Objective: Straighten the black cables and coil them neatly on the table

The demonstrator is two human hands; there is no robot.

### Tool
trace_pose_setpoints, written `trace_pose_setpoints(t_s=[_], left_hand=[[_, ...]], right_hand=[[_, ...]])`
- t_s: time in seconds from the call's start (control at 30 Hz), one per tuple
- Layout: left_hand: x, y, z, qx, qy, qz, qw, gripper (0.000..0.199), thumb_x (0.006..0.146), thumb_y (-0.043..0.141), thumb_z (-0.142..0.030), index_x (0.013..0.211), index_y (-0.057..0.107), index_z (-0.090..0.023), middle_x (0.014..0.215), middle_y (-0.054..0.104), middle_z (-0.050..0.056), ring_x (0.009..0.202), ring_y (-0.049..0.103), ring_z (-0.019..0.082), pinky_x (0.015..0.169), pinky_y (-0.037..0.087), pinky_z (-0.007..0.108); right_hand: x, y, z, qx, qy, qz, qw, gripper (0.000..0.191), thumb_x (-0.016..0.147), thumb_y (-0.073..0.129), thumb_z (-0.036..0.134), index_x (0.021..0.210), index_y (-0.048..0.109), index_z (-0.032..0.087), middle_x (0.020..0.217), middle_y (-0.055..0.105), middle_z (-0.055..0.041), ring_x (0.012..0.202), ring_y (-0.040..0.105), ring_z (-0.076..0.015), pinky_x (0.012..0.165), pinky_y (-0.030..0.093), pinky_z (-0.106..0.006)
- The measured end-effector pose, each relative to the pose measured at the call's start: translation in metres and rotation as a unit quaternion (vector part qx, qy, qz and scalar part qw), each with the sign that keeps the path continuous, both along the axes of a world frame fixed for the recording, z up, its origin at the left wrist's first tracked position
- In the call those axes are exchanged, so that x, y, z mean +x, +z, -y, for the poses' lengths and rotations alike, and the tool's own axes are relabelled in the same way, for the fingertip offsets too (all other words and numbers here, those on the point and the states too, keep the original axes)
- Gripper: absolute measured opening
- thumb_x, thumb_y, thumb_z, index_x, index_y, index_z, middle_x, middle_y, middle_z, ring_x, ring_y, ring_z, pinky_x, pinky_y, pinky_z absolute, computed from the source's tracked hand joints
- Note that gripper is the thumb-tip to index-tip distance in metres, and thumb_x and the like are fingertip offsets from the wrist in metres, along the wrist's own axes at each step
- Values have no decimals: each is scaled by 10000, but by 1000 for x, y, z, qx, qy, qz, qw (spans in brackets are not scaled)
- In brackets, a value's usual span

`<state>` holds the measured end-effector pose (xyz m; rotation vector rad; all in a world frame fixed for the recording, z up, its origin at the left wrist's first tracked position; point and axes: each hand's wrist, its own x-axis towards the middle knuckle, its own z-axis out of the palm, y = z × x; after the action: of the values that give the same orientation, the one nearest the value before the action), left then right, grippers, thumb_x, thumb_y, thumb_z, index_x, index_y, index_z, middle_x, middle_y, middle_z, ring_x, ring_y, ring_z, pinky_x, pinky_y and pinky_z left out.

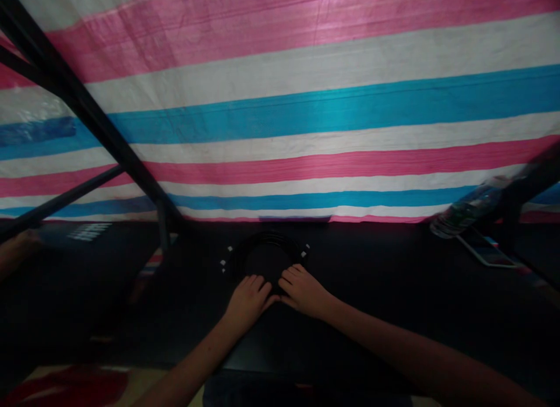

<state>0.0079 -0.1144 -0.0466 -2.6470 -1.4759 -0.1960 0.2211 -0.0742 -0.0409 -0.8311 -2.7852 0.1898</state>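
A loop of thin black cable [272, 238] lies on the dark table [371, 279], with several small white tags or ends [223, 262] showing at its left and right sides. My left hand [249, 297] is at the loop's near left, its fingers curled down over the cable. On the near right, my right hand [304, 291] bends its fingers over the same loop. The thumbs point inward and nearly meet. Both hands cover the near part of the loop, so the exact grip underneath is hidden.
A striped plastic sheet [306, 118] hangs behind the table. Black metal bars [105, 133] slant down at left. A plastic bottle [464, 211] and a phone-like device [487, 251] are at right. Another person's hand [21, 246] reaches in at far left, near some white strips [90, 232].
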Motion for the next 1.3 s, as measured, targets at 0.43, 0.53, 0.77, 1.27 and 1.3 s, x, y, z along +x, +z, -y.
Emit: trace_pose_setpoints(t_s=[0.43, 0.53, 0.77, 1.27, 1.3], left_hand=[[-64, -5, -83, 22, 321, 375, 870, 521, 1001, 333, -430, 1282, 594, -78, 1347, 616, 246, 1312, 543, 357, 1095, 423, 566], [-55, -11, -90, -3, 301, 398, 867, 508, 998, 353, -452, 1258, 631, -115, 1333, 647, 200, 1285, 581, 316, 1095, 447, 507], [-6, -13, -87, -27, 252, 440, 861, 475, 980, 401, -464, 1139, 698, -130, 1232, 694, 175, 1194, 633, 300, 1085, 459, 484], [91, -15, -93, -72, 203, 541, 813, 429, 995, 405, -416, 1195, 681, -155, 1268, 691, 145, 1215, 626, 265, 1093, 453, 469], [90, -14, -95, -76, 200, 545, 811, 430, 993, 402, -422, 1172, 690, -157, 1250, 699, 141, 1201, 634, 265, 1085, 459, 463]], right_hand=[[17, -27, -77, -156, -356, -378, 840, 556, 998, 345, 498, 1321, 606, 128, 1442, 554, -203, 1369, 492, -294, 1144, 362, -515], [14, -27, -77, -181, -333, -389, 840, 540, 995, 361, 509, 1283, 646, 152, 1349, 645, -171, 1275, 586, -269, 1107, 424, -476], [33, -24, -71, -191, -325, -418, 826, 546, 988, 364, 559, 1166, 724, 189, 1237, 708, -139, 1196, 627, -266, 1085, 439, -461], [120, -30, -65, -192, -391, -461, 773, 724, 901, 404, 741, 1147, 746, 152, 1206, 734, -157, 1162, 661, -319, 1047, 470, -497], [121, -31, -65, -194, -389, -463, 772, 727, 900, 402, 745, 1148, 746, 154, 1202, 737, -152, 1153, 667, -315, 1035, 482, -489]])
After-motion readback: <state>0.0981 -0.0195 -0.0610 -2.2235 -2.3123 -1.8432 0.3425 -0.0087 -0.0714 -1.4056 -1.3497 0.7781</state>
